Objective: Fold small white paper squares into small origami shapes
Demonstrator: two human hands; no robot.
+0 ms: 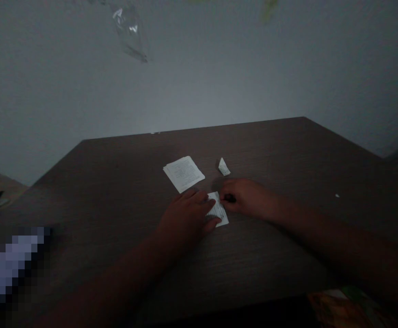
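Wall, one (219, 77): I see it pale grey, bearing a clear plastic piece (130, 34) high on the left and a faint yellowish mark (269, 10) near the top. Table, one (110, 196): dark brown, fine-grained, its far edge along the wall. Light: dim; I make out few details.

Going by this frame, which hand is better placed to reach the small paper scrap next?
Probably the right hand: it lies just short of the scrap, while the left hand is farther away and rests over the paper.
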